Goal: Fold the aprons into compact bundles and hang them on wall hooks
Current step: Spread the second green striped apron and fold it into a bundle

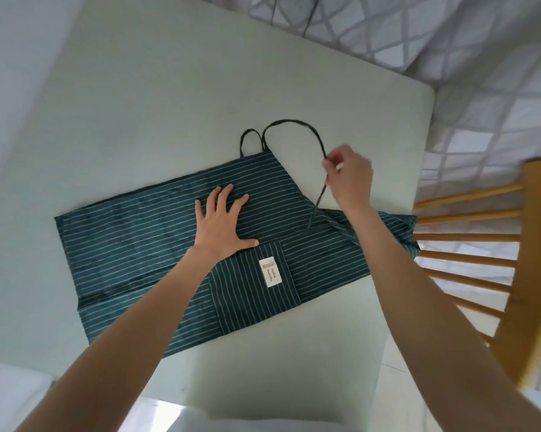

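Right hand [348, 176], right of frame centre, pinches the dark strap [320, 145] between curled fingertips, holding it lifted above the cloth; left hand [220, 226] lies flat with fingers spread, pressing on the folded apron [132, 232]. The apron, dark green with thin white stripes, lies across the middle of the pale table [138, 104], its pocket with a white label [270, 272] facing up. A wooden chair [496, 254] stands at the right edge.

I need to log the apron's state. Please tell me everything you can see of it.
The apron is dark green cloth with thin white stripes, lying flat on the pale table. It has a pocket with a white label and thin dark straps. The left hand presses it flat; the right hand pinches one strap.
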Motion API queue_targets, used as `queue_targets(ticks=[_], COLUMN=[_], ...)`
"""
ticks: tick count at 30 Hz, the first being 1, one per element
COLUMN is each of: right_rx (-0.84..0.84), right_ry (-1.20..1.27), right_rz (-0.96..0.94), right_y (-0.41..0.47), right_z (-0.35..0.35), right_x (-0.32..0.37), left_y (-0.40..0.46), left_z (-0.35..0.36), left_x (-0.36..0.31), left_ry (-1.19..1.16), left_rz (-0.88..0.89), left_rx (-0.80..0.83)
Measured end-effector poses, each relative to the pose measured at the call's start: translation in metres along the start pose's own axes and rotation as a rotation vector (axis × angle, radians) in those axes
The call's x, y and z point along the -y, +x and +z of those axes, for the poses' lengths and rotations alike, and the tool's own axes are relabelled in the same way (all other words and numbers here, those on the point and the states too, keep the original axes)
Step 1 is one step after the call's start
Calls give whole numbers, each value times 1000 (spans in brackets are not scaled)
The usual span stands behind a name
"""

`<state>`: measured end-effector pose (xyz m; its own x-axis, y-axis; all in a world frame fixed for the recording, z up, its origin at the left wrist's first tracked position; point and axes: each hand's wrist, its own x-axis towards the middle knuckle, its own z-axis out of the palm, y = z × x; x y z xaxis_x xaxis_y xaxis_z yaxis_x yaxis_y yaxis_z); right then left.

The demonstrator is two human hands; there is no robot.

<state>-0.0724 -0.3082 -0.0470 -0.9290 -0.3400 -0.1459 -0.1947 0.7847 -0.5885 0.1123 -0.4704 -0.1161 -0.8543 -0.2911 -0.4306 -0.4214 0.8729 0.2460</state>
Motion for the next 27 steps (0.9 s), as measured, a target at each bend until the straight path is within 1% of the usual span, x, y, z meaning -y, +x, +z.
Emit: queue_targets(ticks=[2, 4, 5, 7, 9, 10, 11, 13, 16, 18, 20, 23, 27], right_rx=[-83, -78, -43, 7, 22, 23, 6, -41, -123, -122, -69, -6, 8], right_ry=[-3, -10, 5, 39, 17, -9, -39, -100, -204, -210, -172, -147, -275], right_rz=[-42, -40, -37, -58, -106, -112, -92, -42, 94, 142, 128, 46, -96], right_y=[34, 57, 63, 58, 33, 15, -8, -50, -90, -93, -83, -62, -27], right_z=[-5, -10, -12, -19, -29, -36, -45, -51, -63, -68, -70, -71, -84], right_x=[7, 2, -3, -16, -41, -58, -79, -113, -174, -202, -215, -224, -232], left_y=[-1, -1, -1, 2, 7, 11, 15, 22, 32, 36, 37, 35, 32], left_z=[-1, -6, -9, -17, -18, -16, -10, -2, 15, 23, 31, 38, 39], left_x=[-3, -15, -22, -40, -66, -80, -98, -118, -156, -175, -188, -195, -197], left_ry=[-6, 12, 7, -34, -121, -162, -188, -214, -173, -129, -106, -117, -115], left_rz=[-22, -41, -33, 63, 211, 280, 347, 428, 514, 518, 474, 393, 361], left_rx=[18, -3, -48, -170, -232, -230, -215, -176, -117, -85, -83, -115, -133])
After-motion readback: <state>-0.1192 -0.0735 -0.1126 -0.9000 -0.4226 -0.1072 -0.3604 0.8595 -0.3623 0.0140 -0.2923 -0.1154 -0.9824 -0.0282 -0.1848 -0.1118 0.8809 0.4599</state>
